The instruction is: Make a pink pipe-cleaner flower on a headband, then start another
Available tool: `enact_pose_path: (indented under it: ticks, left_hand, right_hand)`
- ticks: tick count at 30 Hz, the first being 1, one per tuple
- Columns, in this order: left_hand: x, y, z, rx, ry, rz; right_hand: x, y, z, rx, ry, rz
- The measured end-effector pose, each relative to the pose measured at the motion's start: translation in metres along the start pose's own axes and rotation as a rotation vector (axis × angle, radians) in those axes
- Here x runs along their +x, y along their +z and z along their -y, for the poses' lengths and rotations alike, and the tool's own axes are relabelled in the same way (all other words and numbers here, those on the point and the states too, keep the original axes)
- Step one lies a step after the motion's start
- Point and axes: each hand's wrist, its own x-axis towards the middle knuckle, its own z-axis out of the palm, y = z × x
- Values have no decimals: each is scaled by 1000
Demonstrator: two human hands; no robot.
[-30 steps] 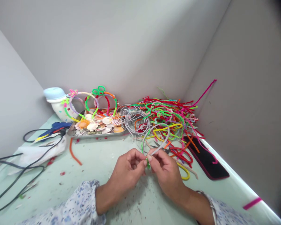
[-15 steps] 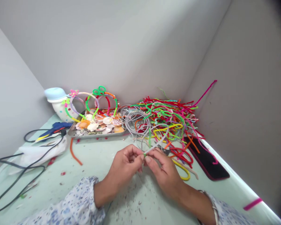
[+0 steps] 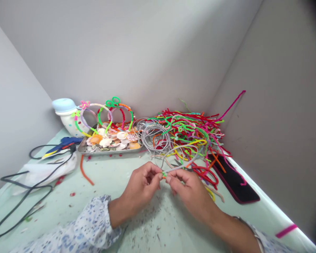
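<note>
My left hand (image 3: 142,184) and my right hand (image 3: 191,191) meet in front of me over the table, fingertips almost touching. Both are closed in a pinch. Between them is a short bit of green pipe cleaner (image 3: 164,173) with a speck of orange below it, at the end of a grey wire loop (image 3: 196,154). The loop bends away to the right above my right hand. My left fingers grip the wire end; my right fingers pinch at the green piece. Fingers hide most of the join.
Behind lie a coil of grey wire (image 3: 156,138), a heap of pipe cleaners (image 3: 189,123) and a metal tray (image 3: 113,152) of shells. Decorated headbands (image 3: 122,119) stand there. A phone (image 3: 239,186) lies right; a black cable (image 3: 22,188) and blue-handled tool (image 3: 68,141) lie left. Scissors (image 3: 180,165) sit near my right hand.
The grey loop has swung right and lower. A green end that stood upright above my fingers no longer shows. My right hand has shifted slightly right, and orange now shows between the fingertips.
</note>
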Motion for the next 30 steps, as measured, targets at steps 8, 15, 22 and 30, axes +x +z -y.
enact_pose_path:
  ticks: [8, 15, 22, 30]
  left_hand:
    - [-4, 2, 10, 297, 189, -42]
    - [-8, 1, 13, 438, 396, 1]
    - [3, -2, 3, -73, 27, -9]
    - [10, -4, 3, -353, -146, 153]
  right_hand:
    - [0, 2, -4, 371, 159, 78]
    - [-7, 7, 1, 675, 269, 90]
    - [4, -22, 8, 681, 276, 344]
    - [28, -29, -13, 237, 33, 246]
